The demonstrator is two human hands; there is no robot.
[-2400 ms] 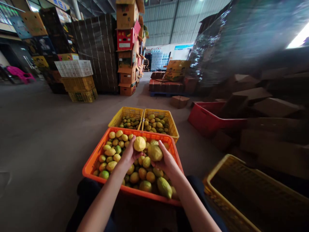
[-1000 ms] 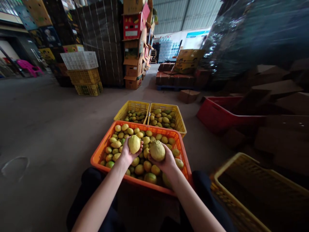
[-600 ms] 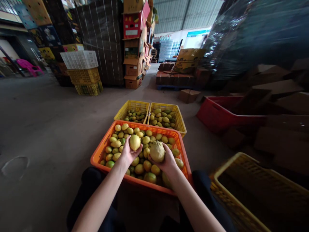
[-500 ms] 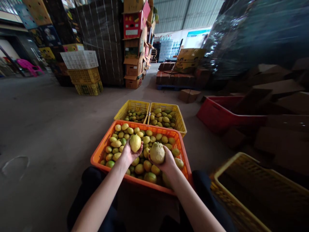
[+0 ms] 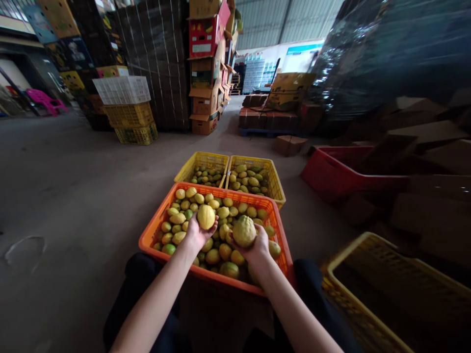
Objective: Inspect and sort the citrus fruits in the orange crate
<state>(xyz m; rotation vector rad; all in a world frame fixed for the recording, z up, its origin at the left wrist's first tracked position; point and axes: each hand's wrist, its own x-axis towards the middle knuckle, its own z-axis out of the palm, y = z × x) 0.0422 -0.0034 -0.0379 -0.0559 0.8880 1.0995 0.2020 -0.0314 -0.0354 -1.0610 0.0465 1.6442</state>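
Observation:
My left hand (image 5: 199, 232) is closed around the lower side of a yellow, faintly ribbed citrus fruit (image 5: 206, 216). In my right hand (image 5: 258, 245) rests a larger, knobbly, yellow-green citrus fruit (image 5: 244, 231), gripped from below and the right. Both hands are over an orange crate (image 5: 158, 243), whose many yellow and green fruits (image 5: 212, 257) lie loose beneath them. Part of that fruit is hidden by my hands and forearms.
Beyond the orange crate, two yellow crates (image 5: 277, 184) with greener fruit stand side by side. Another yellow crate (image 5: 344, 255) is at my right, with a red bin (image 5: 320, 176) behind it. Cardboard boxes (image 5: 203, 105) and stacked crates (image 5: 128, 115) stand farther back.
Both fruits have turned in my hands and show different sides. My right hand has shifted slightly to the right; the left has barely moved.

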